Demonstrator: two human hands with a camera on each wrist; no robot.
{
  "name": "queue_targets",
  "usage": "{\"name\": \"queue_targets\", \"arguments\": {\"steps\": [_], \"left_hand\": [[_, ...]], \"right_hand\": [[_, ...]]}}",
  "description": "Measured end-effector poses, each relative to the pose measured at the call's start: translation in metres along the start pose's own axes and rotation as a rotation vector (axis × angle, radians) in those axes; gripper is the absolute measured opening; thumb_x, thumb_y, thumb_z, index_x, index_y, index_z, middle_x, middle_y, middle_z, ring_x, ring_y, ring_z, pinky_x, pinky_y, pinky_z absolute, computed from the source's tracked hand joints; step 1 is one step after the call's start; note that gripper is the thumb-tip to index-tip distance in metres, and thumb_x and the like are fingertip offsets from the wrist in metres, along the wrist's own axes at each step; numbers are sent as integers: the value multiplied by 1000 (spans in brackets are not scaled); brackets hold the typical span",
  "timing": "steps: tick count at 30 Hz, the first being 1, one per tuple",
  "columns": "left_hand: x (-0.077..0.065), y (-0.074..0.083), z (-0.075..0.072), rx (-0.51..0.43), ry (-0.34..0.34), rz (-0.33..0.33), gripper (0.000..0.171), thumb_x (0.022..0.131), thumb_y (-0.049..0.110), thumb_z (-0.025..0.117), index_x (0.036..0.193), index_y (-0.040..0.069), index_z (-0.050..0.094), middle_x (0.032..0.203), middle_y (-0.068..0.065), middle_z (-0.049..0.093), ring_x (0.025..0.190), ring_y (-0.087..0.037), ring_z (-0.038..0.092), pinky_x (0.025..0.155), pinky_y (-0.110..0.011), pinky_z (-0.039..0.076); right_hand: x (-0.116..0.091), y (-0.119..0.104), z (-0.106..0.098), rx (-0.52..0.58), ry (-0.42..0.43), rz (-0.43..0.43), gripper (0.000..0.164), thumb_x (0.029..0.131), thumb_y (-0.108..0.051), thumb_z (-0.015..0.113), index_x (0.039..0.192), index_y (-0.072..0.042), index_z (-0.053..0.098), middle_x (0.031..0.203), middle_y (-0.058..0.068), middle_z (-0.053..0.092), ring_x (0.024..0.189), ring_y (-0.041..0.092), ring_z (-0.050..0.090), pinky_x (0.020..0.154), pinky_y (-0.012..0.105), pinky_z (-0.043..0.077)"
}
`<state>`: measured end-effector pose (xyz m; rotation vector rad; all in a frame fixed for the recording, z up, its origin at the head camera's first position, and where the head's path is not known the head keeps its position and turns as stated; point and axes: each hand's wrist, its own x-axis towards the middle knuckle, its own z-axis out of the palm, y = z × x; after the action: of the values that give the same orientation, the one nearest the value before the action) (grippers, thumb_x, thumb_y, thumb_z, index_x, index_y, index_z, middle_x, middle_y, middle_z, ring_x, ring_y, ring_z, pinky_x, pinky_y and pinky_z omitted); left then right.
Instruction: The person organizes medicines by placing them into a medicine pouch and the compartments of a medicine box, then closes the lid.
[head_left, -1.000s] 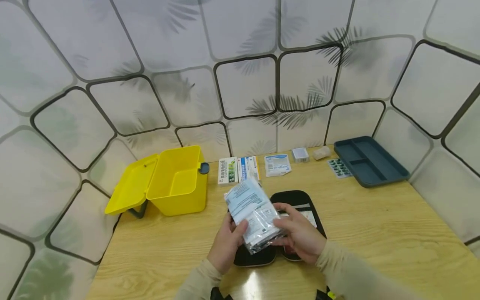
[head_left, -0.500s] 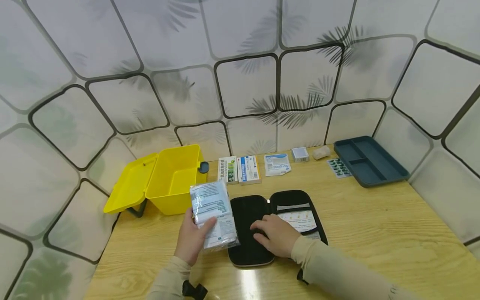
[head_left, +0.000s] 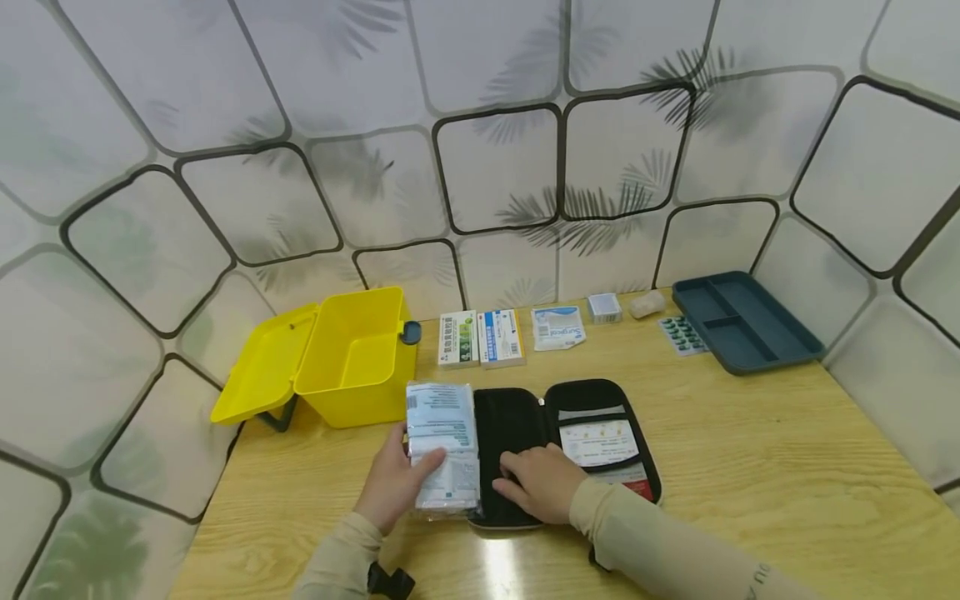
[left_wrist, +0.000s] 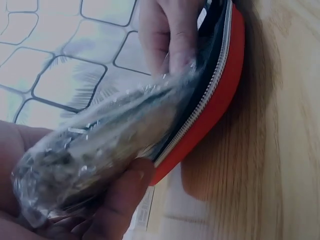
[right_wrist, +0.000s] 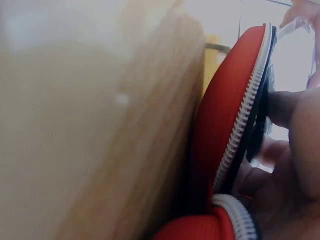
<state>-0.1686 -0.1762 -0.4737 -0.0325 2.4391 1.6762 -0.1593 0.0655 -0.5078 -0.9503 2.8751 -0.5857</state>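
Now pinching the plastic-wrapped packet [head_left: 444, 421] with the left hand [head_left: 393, 482] alone at the zippered case [head_left: 517, 421], apparently freeing the right hand [head_left: 543, 482], of unclear grip, for work inside.

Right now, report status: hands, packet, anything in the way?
Left hand grips plastic-wrapped packet. Packet at left edge of open case. Right hand over case's left half, grip unclear. No other obstruction seen.
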Motion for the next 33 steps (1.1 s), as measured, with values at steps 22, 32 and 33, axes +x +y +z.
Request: {"name": "queue_targets", "arguments": {"steps": [22,32,33], "left_hand": [[6,41,5,535,-221,83,77,85,14,66,151,10,26,134,-24,52,92,-24,59,88,-46,51],[15,37,26,496,-246,109,78,84,12,66,149,1,26,130,-29,53,97,-27,58,89,-46,49],[16,36,28,494,-240,123,77,84,12,66,149,0,26,129,-29,53,97,-28,58,89,-47,49]], "right_hand": [[-3,3,9,186,82,36,17,94,-35,60,85,-24,51,64,-17,47,59,2,47,64,28,37],[-3,-1,5,218,120,10,19,90,-21,62,77,-24,48,60,-18,42,53,-1,42,60,26,31],[-3,-1,6,220,129,-1,21,89,-20,62,75,-24,47,60,-18,41,53,-2,42,59,26,30]]}}
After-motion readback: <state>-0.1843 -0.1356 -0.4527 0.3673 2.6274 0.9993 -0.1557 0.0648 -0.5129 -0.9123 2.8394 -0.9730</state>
